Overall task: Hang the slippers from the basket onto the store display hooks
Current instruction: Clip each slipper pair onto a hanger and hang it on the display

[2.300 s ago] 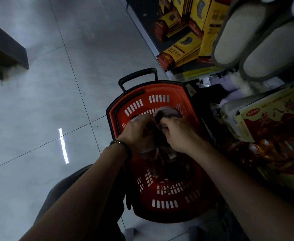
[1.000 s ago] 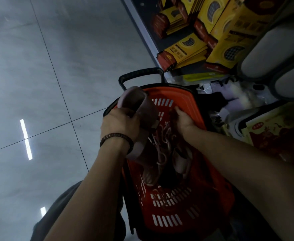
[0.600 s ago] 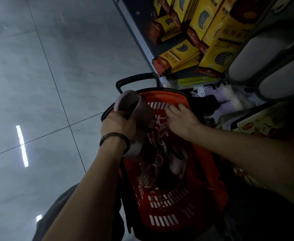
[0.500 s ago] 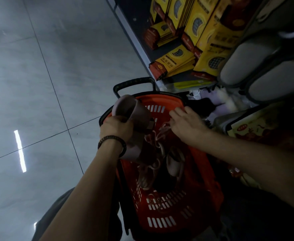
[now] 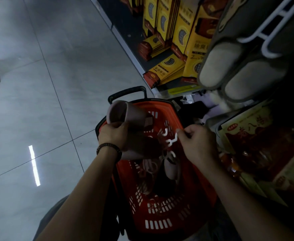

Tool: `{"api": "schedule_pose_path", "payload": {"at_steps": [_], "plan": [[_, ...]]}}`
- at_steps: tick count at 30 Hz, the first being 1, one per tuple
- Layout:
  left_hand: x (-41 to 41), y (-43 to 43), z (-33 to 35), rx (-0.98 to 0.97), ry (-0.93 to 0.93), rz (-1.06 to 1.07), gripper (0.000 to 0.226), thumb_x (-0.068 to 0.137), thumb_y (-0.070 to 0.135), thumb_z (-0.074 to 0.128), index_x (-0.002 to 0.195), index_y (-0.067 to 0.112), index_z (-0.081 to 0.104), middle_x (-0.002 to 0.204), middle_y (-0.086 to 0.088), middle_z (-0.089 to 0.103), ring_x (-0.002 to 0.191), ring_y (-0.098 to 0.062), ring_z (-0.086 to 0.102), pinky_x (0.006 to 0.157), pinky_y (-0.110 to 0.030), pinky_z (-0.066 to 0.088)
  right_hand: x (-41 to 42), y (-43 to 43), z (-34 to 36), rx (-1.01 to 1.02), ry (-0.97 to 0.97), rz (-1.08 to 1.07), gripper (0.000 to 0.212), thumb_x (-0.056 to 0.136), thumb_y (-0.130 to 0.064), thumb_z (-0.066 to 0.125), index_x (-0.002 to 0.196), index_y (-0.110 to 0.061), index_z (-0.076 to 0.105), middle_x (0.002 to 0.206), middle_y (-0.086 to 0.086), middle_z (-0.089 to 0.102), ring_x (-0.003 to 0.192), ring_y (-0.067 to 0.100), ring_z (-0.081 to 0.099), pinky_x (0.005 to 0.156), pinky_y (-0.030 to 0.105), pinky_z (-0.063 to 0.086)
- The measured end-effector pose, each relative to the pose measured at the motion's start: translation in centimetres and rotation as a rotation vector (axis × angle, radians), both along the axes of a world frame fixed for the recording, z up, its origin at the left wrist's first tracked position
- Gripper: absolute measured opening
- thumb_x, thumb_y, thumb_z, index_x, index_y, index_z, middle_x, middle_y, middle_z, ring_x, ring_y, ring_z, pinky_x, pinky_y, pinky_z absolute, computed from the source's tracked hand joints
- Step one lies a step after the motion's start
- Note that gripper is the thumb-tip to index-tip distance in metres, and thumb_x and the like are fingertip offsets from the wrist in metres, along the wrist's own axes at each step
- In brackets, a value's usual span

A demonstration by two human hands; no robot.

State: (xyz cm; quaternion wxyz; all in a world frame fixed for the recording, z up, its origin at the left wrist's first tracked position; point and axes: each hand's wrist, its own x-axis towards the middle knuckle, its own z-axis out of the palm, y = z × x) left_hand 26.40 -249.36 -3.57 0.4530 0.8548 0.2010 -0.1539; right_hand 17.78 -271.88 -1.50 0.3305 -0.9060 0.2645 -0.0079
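Left hand grip clamped on a pink slipper pair, held just above the red basket; right hand grip pinches a white plastic hanger. Step in hand: likely freeing the hanger. Next calls for lifting the pair to the white display hook above the hung grey slippers.

A pale pink slipper is held over the far left rim of the red slotted basket, with its opening tilted up. A white plastic hanger is pinched just to its right. More pink slippers are seen lying inside. Grey slippers are hung on the white wire hook, far right.
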Motion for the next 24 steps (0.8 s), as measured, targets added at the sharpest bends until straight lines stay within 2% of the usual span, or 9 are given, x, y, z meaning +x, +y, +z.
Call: {"api": "schedule_pose_path", "payload": {"at_steps": [3, 5, 8, 11, 13, 17, 20, 22, 24], "plan": [[-0.5, -0.9, 0.5, -0.029, -0.011, -0.019, 0.017, 0.096, 0.039, 0.064, 0.093, 0.029, 0.077, 0.082, 0.001, 0.069, 0.087, -0.025, 0.067, 0.073, -0.033, 0.054, 0.1, 0.4, 0.2, 0.263, -0.115, -0.139, 0.035, 0.093, -0.039, 0.076, 0.068, -0.016, 0.068, 0.054, 0.002, 0.067, 0.048, 0.018, 0.066, 0.05, 0.034, 0.054], [-0.8, -1.5, 0.8, -0.05, -0.007, -0.035, 0.015, 0.097, 0.041, 0.065, 0.089, 0.033, 0.075, 0.083, 0.003, 0.07, 0.087, -0.023, 0.068, 0.08, -0.038, 0.058, 0.3, 1.2, 0.2, 0.49, -0.17, -0.185, 0.025, 0.093, -0.033, 0.079, 0.077, -0.015, 0.07, 0.054, 0.005, 0.069, 0.046, 0.02, 0.068, 0.047, 0.034, 0.055], [-1.5, -2.7, 1.1, -0.098, -0.012, -0.046, 0.017, 0.097, 0.046, 0.063, 0.087, 0.037, 0.072, 0.083, 0.011, 0.069, 0.088, -0.018, 0.068, 0.082, -0.038, 0.059, 0.8, 2.8, -0.2, 0.627, -0.199, -0.14, 0.016, 0.092, -0.028, 0.081, 0.089, -0.017, 0.07, 0.063, 0.005, 0.073, 0.049, 0.017, 0.068, 0.046, 0.027, 0.052], [-2.4, -4.2, 1.7, -0.164, -0.011, -0.042, 0.024, 0.097, 0.052, 0.061, 0.094, 0.032, 0.075, 0.09, 0.009, 0.074, 0.089, -0.014, 0.071, 0.08, -0.037, 0.059, 0.9, 4.3, -1.0, 0.634, -0.2, -0.091, 0.017, 0.089, -0.031, 0.083, 0.096, -0.021, 0.071, 0.081, -0.001, 0.076, 0.068, 0.009, 0.074, 0.057, 0.02, 0.056], [-3.2, -4.8, 2.0, -0.255, 0.025, -0.009, 0.03, 0.095, 0.056, 0.062, 0.096, 0.029, 0.077, 0.088, 0.007, 0.077, 0.084, -0.011, 0.072, 0.076, -0.036, 0.06, 0.9, 4.8, -1.5, 0.623, -0.175, -0.07, 0.014, 0.09, -0.034, 0.081, 0.094, -0.028, 0.069, 0.087, -0.007, 0.076, 0.079, 0.003, 0.073, 0.064, 0.019, 0.057], [-4.6, -5.8, 1.9, -0.369, 0.016, 0.022, 0.024, 0.095, 0.048, 0.066, 0.1, 0.027, 0.076, 0.09, 0.006, 0.079, 0.084, -0.013, 0.076, 0.075, -0.04, 0.063, 1.1, 5.7, -2.9, 0.597, -0.107, 0.005, 0.017, 0.09, -0.047, 0.075, 0.096, -0.035, 0.064, 0.094, -0.01, 0.076, 0.087, 0.003, 0.073, 0.073, 0.034, 0.064], [-4.9, -5.8, 1.6, -0.363, -0.003, 0.04, 0.019, 0.095, 0.04, 0.068, 0.104, 0.024, 0.074, 0.088, 0.004, 0.079, 0.082, -0.018, 0.076, 0.071, -0.041, 0.063, 0.9, 6.0, -3.3, 0.545, -0.09, 0.084, 0.025, 0.091, -0.037, 0.076, 0.109, -0.043, 0.059, 0.104, -0.011, 0.074, 0.097, 0.003, 0.072, 0.079, 0.031, 0.064], [-4.9, -5.7, 1.5, -0.361, 0.001, 0.053, 0.019, 0.095, 0.04, 0.068, 0.103, 0.024, 0.073, 0.085, 0.004, 0.079, 0.079, -0.018, 0.076, 0.07, -0.042, 0.063, 0.8, 5.9, -3.3, 0.551, -0.092, 0.132, 0.027, 0.094, -0.029, 0.076, 0.114, -0.039, 0.061, 0.104, -0.012, 0.074, 0.097, 0.0, 0.071, 0.077, 0.022, 0.061], [-5.0, -5.7, 1.5, -0.327, -0.03, 0.046, 0.02, 0.095, 0.044, 0.068, 0.1, 0.026, 0.073, 0.082, 0.004, 0.078, 0.075, -0.013, 0.075, 0.067, -0.038, 0.063, 0.8, 5.8, -3.1, 0.583, -0.103, 0.181, 0.024, 0.095, -0.023, 0.073, 0.113, -0.035, 0.063, 0.105, -0.012, 0.074, 0.097, -0.001, 0.071, 0.076, 0.02, 0.059]]}}
